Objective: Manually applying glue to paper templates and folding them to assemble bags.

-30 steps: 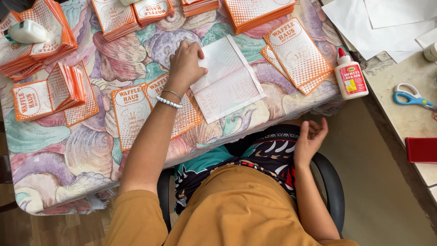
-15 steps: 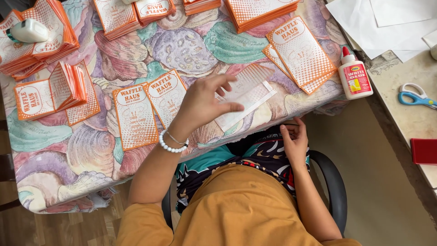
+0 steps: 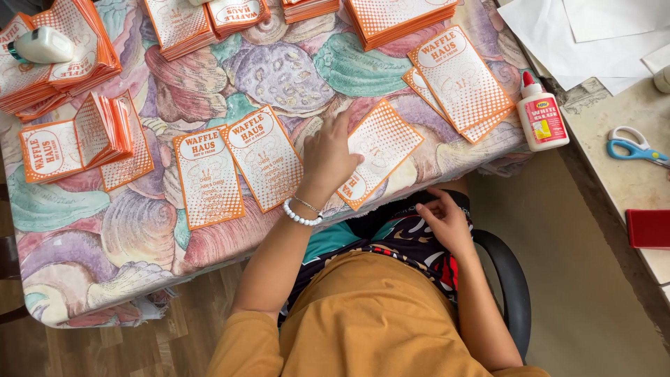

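My left hand lies flat with its fingers spread on the left part of an orange-and-white printed sheet. That sheet sits tilted at the near edge of the table with the shell-pattern cloth. Two similar printed sheets lie side by side just left of that hand. My right hand rests in my lap below the table edge, fingers loosely curled, holding nothing.
Stacks of the same orange sheets line the far side and the left. A white glue bottle stands at the right table edge. Blue scissors, a red object and white papers lie on the side counter.
The sheet under my left hand was plain white side up, and now shows its printed side and lies closer to me. My right hand has dropped from table height into my lap.
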